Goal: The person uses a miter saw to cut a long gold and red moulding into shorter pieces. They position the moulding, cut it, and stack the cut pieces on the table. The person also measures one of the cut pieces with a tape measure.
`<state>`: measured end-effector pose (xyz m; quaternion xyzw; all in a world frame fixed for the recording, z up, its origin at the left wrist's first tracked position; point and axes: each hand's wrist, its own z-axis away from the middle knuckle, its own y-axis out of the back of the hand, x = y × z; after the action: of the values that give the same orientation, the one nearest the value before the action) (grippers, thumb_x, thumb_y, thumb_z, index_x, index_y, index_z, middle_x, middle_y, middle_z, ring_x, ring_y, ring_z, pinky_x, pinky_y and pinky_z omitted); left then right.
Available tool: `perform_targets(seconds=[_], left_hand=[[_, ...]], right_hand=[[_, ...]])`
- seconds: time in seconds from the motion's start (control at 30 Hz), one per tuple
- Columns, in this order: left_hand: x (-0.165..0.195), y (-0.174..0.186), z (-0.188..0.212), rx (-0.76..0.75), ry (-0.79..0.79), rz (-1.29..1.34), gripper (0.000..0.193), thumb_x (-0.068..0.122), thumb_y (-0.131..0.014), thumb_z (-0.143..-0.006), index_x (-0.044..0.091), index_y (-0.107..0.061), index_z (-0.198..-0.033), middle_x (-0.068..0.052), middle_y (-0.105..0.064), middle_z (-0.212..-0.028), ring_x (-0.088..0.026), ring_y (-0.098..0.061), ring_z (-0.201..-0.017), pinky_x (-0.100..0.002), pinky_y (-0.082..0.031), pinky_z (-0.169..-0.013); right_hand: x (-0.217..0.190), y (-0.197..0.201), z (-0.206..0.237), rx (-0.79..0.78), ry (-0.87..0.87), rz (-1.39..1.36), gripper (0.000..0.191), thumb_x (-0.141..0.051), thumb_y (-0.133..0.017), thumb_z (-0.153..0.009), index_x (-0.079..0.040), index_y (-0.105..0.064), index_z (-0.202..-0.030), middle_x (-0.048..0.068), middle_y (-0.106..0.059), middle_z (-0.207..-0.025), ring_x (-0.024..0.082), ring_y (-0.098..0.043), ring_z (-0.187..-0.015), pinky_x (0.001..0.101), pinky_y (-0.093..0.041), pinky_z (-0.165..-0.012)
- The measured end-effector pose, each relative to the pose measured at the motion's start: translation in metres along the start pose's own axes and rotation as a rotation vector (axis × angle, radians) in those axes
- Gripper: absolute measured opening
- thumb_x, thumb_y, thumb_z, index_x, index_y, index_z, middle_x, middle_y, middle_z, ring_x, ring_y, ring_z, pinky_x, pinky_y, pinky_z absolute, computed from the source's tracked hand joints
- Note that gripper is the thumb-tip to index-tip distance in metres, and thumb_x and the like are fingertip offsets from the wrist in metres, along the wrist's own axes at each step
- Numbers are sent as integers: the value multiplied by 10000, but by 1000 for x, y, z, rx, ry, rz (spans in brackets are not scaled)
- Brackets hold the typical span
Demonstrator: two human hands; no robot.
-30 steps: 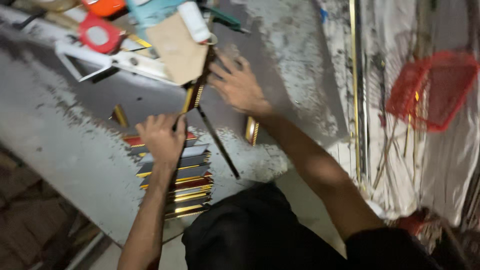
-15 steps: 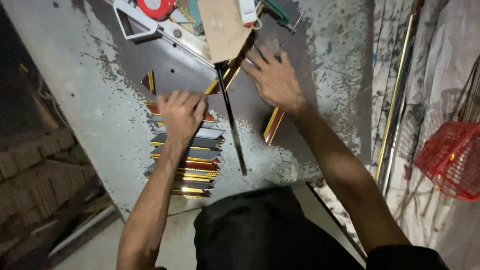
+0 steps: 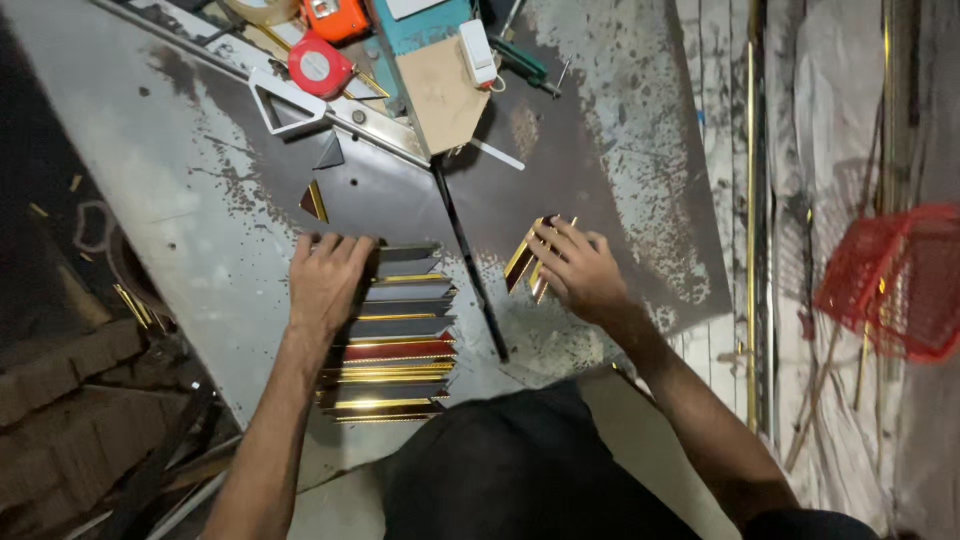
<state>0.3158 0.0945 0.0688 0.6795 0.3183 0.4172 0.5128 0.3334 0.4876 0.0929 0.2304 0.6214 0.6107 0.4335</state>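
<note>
Your right hand (image 3: 578,270) has dropped onto loose gold trim pcs (image 3: 527,262), fingers pinching them; left hand (image 3: 326,280) lies flat on stacked strips (image 3: 395,335).

A row of strips (image 3: 395,335) lies side by side at the frame's centre on the bench (image 3: 170,180), running from mid-frame down toward the lower edge. The left hand (image 3: 325,280) rests on the row's left end, at its upper part. A thin rod (image 3: 470,265) lies just right of the row, running from the frame's upper middle downward. Right of the rod, the right hand (image 3: 580,270) touches two short strips (image 3: 528,262). A small wedge (image 3: 314,200) lies above the left hand. Along the top edge sit a tape measure (image 3: 315,66), a square (image 3: 285,100) and a board (image 3: 445,90). A basket (image 3: 890,280) stands at the far right, off the bench.
</note>
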Motion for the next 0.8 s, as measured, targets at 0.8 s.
perform_targets(seconds=[0.8], left_hand=[[124,-75,20,86,323,44,158,273,-783,-937,150,-804,-1034,-28,-701,-918,-251,-605,-895,-456,-401,-808]], right_hand=[[-53,-31,-62,464,-139,-115,591,-273,-665,-968,146,-612,-1381,316,-519,-1496,387,-432,-1450,502,-313,-1217]])
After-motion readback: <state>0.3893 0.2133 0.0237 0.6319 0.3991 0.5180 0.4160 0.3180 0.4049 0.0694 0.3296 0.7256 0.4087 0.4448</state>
